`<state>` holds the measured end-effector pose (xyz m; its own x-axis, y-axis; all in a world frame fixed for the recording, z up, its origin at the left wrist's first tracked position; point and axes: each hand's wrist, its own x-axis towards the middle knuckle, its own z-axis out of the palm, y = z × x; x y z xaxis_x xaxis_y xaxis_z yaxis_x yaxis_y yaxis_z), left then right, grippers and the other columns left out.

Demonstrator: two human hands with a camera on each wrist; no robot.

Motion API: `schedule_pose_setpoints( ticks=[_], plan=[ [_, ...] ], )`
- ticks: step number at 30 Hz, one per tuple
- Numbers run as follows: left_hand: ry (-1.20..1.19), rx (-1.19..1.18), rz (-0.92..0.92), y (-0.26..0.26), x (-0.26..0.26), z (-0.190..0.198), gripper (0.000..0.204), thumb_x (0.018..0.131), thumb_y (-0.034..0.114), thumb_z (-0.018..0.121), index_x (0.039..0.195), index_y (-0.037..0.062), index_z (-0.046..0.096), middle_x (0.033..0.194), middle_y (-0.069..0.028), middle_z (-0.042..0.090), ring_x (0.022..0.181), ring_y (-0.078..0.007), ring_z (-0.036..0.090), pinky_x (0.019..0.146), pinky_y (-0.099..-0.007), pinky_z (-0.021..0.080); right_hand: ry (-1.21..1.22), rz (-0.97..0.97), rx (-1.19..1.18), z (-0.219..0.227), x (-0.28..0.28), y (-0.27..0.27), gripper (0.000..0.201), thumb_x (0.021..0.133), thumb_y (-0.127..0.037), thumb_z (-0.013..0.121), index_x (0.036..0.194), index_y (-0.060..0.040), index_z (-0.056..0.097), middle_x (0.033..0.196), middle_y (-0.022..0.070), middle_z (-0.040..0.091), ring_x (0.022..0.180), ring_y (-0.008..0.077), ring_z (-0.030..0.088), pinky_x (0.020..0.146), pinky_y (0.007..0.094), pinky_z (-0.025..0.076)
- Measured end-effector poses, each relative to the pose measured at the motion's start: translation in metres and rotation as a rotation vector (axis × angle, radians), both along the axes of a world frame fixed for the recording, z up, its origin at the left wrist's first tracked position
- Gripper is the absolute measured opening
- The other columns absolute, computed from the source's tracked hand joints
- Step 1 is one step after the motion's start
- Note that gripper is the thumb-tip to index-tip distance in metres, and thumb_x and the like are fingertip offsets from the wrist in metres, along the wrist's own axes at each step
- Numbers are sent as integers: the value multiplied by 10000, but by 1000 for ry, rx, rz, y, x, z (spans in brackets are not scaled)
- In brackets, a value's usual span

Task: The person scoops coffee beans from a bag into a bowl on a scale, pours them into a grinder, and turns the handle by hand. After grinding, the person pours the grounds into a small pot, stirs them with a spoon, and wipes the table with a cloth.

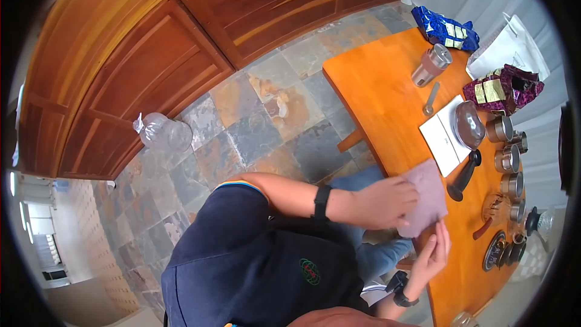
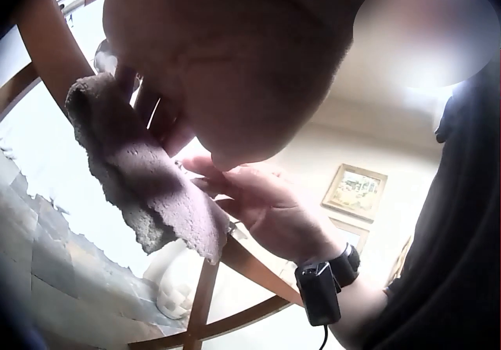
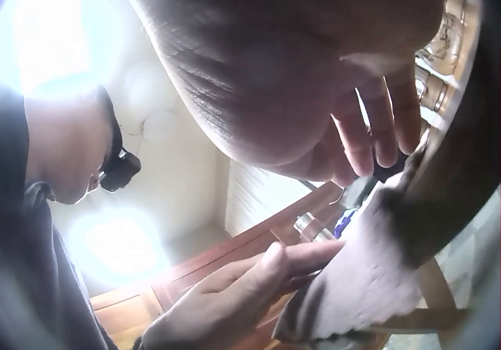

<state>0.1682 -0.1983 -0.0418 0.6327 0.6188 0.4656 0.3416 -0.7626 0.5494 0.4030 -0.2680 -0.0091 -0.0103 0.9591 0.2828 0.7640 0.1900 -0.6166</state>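
Note:
A pinkish-grey cloth [image 1: 426, 197] spreads beside the near table edge; in the left wrist view the cloth [image 2: 153, 178] hangs with a ragged lower border. The left hand [image 1: 378, 204] grips it, with bent fingers laid over its near side; the thumb's hold is mostly hidden. At the cloth's lower corner the right hand [image 1: 431, 258] touches with its fingertips, fingers fairly straight. The right wrist view shows the left hand [image 3: 235, 291] reaching behind the cloth [image 3: 360, 276], and the right hand [image 3: 313, 76] above it, fingers pointing down.
On the wooden table [image 1: 387, 97] are a steel grinder [image 1: 431, 63], a spoon [image 1: 431, 98], a brown bowl [image 1: 469, 124] on a white booklet [image 1: 439, 139], a black-handled tool [image 1: 465, 175], several metal cups and two foil bags. A plastic bottle [image 1: 163, 133] lies on the floor.

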Motion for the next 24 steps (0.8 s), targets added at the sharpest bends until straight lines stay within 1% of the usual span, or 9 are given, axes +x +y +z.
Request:
schedule_pose_setpoints(
  ticks=[4,6,10,14,17,19,20,22,24],
  plan=[
    [73,-133,187,20,-53,20,435,831,280,719,1156,14,604,1216,-137,605,1162,-316,548,1024,-410,423,219,-165,10,-8,28,3,260,1018,-75,502,1188,55,650,1221,160,659,1030,232,646,927,312,492],
    [27,36,391,28,-77,17,401,833,274,727,1120,16,617,1175,-134,625,1132,-327,574,998,-422,447,253,-203,5,-13,37,4,267,1025,-107,515,1194,49,651,1172,133,681,993,179,649,881,276,495],
    [182,11,520,49,-120,27,397,828,275,745,1088,3,617,1135,-131,638,1070,-336,609,957,-407,477,431,-285,-56,-36,51,5,280,1021,-131,539,1208,45,652,1079,103,712,899,108,615,762,224,467],
    [237,-130,659,65,-142,29,355,845,243,736,1067,13,583,1170,-148,609,1134,-349,569,967,-414,463,558,-286,-59,-46,60,5,287,1020,-141,548,1207,50,652,1041,98,719,764,62,543,682,195,426],
    [165,-13,699,81,-147,13,451,846,265,697,1170,-15,557,1276,-203,549,1243,-386,498,1073,-441,389,528,-276,-56,-46,55,7,291,1020,-146,546,1211,46,652,998,83,715,714,47,492,658,195,411],
    [328,49,749,93,-151,-5,641,880,325,628,1378,-34,445,1479,-243,405,1426,-401,319,1183,-456,267,487,-258,-54,-43,53,5,293,1020,-148,545,1214,45,651,986,77,712,704,45,482,648,194,404],
    [331,58,749,100,-153,-10,641,880,325,628,1378,-34,445,1479,-243,405,1426,-401,319,1183,-456,267,485,-265,-50,-43,53,4,295,1020,-149,545,1218,44,649,978,76,709,696,45,474,640,194,398],
    [451,4,739,114,-159,-9,732,933,401,556,1490,-18,334,1572,-245,278,1495,-377,191,1226,-481,143,489,-270,-43,-41,52,2,296,1020,-149,544,1221,43,647,971,74,706,688,45,467,633,193,391],
    [484,-55,726,124,-164,-1,743,945,440,538,1496,-12,330,1581,-242,260,1500,-374,175,1222,-497,135,480,-295,-57,-40,52,1,295,1019,-147,544,1223,41,645,969,79,706,681,46,465,627,193,389]
  ],
)
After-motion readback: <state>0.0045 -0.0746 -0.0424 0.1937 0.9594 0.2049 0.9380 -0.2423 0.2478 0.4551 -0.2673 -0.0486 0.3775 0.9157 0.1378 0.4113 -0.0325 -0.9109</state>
